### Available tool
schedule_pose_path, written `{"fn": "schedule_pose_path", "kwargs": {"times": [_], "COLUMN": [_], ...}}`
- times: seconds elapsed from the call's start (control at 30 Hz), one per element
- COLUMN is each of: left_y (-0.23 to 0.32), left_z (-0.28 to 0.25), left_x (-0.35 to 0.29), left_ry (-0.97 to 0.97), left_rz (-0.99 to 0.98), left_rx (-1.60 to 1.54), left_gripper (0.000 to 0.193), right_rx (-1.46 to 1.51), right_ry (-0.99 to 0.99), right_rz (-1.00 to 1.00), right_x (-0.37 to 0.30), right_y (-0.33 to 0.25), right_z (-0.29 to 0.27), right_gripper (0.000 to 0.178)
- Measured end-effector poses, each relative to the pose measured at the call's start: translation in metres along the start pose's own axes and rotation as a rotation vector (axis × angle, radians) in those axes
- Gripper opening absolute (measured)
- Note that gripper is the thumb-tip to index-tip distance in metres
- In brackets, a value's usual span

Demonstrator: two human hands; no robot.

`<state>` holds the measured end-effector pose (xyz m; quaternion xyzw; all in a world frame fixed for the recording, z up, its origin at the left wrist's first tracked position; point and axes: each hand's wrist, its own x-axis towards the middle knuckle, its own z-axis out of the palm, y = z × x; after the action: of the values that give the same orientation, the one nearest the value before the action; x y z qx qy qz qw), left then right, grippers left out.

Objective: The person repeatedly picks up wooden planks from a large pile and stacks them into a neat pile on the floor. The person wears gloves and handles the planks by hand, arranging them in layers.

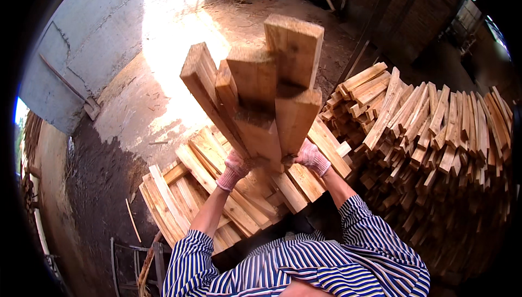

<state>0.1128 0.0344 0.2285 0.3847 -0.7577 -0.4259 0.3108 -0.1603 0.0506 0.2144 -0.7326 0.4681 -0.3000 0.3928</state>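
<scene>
Between my two gloved hands stands a bundle of several wooden boards (255,134), upright, their cut ends at uneven heights toward me. My left hand (236,167), in a pinkish knit glove, is closed against the bundle's left side near its lower end. On the opposite side my right hand (311,158), gloved alike, presses the lower right boards. Fingertips of both hands are partly hidden by the wood. Beneath the bundle lie loose wooden boards (182,204), spread side by side in a low pile before my body.
A tall stack of wooden strips (435,117) fills the right side. A long-handled shovel (91,107) leans on the pale wall (103,25) at left. Bright sunlight falls across the floor (130,123). A dark metal frame (136,264) stands at lower left.
</scene>
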Motion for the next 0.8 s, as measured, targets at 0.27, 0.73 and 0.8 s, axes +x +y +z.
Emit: {"fn": "schedule_pose_path", "kwargs": {"times": [0.27,0.73,0.8], "left_y": [-0.007,-0.086,-0.058], "left_z": [0.030,0.147,0.151], "left_x": [0.043,0.047,0.063], "left_ry": [0.109,0.536,0.547], "left_rz": [-0.223,-1.173,-1.225], "left_rx": [-1.298,-0.571,-0.540], "left_gripper": [0.054,0.089,0.094], "right_rx": [0.864,0.392,0.447], "right_ry": [0.137,0.026,0.071], "right_rz": [0.128,0.706,0.645], "right_x": [0.014,-0.008,-0.020], "right_y": [-0.037,0.086,0.118], "right_z": [-0.050,-0.064,-0.069], "right_gripper": [0.072,0.094,0.093]}}
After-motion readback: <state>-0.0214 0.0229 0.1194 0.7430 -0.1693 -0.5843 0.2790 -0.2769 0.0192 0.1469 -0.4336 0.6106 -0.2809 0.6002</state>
